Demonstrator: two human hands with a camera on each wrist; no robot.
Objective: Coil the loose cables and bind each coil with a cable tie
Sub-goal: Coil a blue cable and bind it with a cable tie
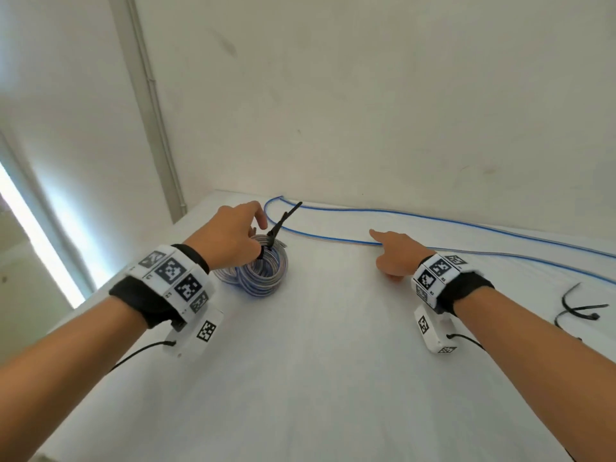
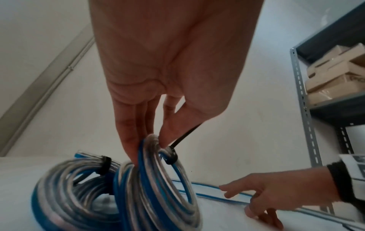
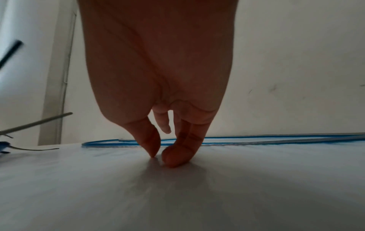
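The left hand (image 2: 158, 87) pinches the top of a tied cable coil (image 2: 158, 187), likely to stand it up beside another tied coil (image 2: 75, 184). The cables look smooth, blue and see-through. The right hand (image 1: 396, 253) holds nothing, fingertips on the white counter (image 1: 316, 361), pointing toward the loose cable (image 1: 466, 225) just past it.

Daylight enters from a blown-out window strip (image 1: 30, 241) at nine o'clock in the head view, leaving the white bench (image 1: 333, 378) and wall evenly bright with soft shadows, while straight lines bow toward the edges. In the left wrist view the cable coils (image 2: 110, 195) are smeared by motion blur and the near palm is soft. The right wrist view is dim, its palm backlit, a diffuse shadow under the fingers (image 3: 173, 157).
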